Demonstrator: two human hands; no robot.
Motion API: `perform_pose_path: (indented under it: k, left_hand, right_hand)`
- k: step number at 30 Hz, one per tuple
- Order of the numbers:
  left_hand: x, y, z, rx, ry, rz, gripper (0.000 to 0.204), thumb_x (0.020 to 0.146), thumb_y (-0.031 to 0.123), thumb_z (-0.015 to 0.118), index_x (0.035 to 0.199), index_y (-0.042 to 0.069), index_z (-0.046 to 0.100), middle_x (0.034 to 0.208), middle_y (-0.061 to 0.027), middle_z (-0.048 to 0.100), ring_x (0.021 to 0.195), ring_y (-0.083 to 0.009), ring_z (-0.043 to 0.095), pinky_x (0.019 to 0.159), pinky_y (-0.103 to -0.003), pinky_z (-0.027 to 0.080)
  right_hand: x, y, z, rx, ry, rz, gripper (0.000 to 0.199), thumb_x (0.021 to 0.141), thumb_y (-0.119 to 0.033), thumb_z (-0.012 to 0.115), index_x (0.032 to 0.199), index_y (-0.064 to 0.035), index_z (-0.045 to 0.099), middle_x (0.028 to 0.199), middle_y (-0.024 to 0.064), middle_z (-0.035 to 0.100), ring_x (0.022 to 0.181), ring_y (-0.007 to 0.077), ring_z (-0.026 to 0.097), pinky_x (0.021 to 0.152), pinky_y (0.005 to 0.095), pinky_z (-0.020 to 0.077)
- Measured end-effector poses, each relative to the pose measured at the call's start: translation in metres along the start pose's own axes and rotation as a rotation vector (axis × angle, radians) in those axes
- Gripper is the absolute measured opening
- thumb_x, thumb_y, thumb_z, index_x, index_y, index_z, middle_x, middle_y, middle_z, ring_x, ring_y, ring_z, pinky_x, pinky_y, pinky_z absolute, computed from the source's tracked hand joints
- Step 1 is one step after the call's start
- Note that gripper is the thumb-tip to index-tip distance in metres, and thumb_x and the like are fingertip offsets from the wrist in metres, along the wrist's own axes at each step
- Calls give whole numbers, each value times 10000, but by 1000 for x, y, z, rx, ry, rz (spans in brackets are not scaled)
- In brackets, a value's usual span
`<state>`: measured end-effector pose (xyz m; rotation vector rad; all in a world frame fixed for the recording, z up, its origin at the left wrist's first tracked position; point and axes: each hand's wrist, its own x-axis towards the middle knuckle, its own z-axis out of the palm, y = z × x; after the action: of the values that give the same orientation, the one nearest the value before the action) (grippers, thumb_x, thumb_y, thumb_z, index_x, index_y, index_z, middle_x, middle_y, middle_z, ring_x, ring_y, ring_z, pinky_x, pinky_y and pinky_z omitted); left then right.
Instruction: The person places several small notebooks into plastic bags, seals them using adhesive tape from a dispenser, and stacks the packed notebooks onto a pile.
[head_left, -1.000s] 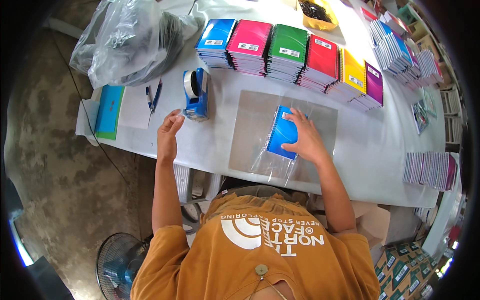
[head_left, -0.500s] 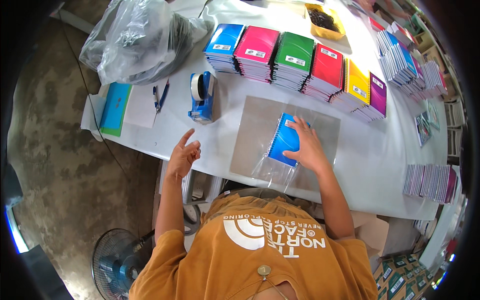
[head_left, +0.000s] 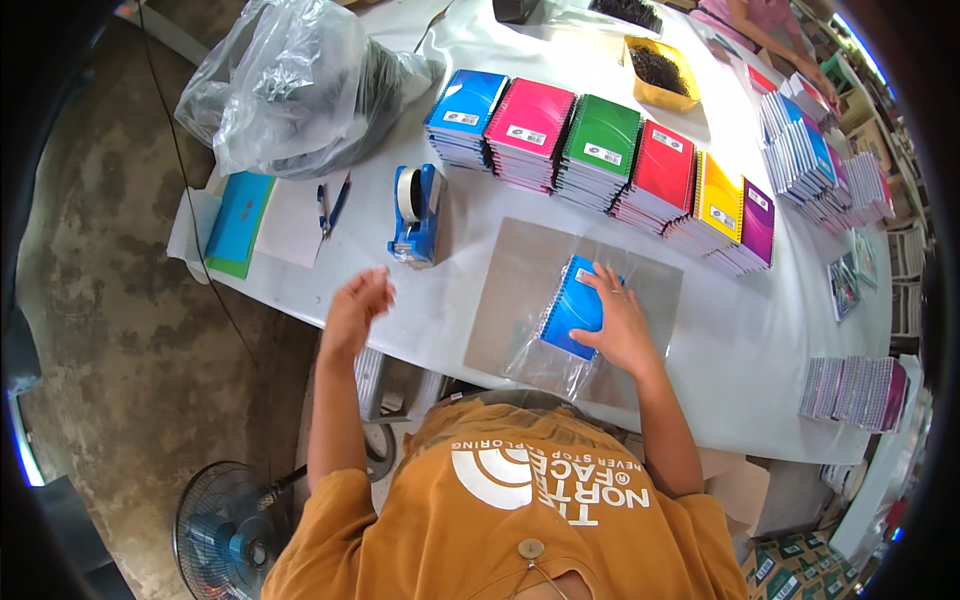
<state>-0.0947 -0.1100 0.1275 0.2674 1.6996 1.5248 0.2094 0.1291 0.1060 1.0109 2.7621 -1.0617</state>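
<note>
My right hand (head_left: 622, 322) lies flat on a blue spiral notebook (head_left: 568, 308) that sits inside a clear plastic sleeve (head_left: 553, 362) on a grey mat (head_left: 510, 290). My left hand (head_left: 356, 312) hovers above the table's near edge, fingers apart, holding nothing. A blue tape dispenser (head_left: 415, 214) stands just beyond the left hand.
Stacks of blue, pink, green, red, yellow and purple notebooks (head_left: 603, 160) line the far side of the white table (head_left: 750, 340). A plastic bag (head_left: 295, 85), a teal book (head_left: 238, 222) and pens (head_left: 332, 205) lie left. More notebook stacks (head_left: 855, 392) sit right. A fan (head_left: 228, 530) stands on the floor.
My left hand has lifted off the table near the tape dispenser and drawn back toward me. The right hand stays on the bagged notebook.
</note>
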Motion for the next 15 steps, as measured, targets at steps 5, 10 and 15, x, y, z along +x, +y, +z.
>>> perform_pose_path:
  k: [5, 10, 15]
  left_hand:
    - [40, 70, 24, -128, 87, 283, 304, 916, 248, 583, 1139, 41, 597, 886, -27, 645, 761, -82, 563, 690, -215, 414]
    - [31, 28, 12, -149, 77, 117, 297, 901, 276, 596, 1100, 57, 613, 840, -10, 648, 753, -84, 572, 674, -224, 413]
    - [20, -41, 4, -141, 84, -80, 297, 882, 315, 628, 1051, 70, 627, 791, 7, 653, 704, -72, 568, 612, -200, 406]
  right_hand:
    - [0, -1, -2, 53, -5, -6, 812, 647, -222, 793, 1347, -138, 390, 1505, 123, 252, 1407, 315, 189, 1109, 541, 188]
    - [0, 1, 4, 51, 21, -2, 816, 653, -222, 793, 1352, -166, 377, 1509, 80, 255, 1410, 272, 191, 1101, 556, 203]
    - [-1, 3, 6, 71, 11, -5, 819, 657, -217, 794, 1357, -171, 371, 1514, 73, 244, 1412, 274, 184, 1101, 561, 202]
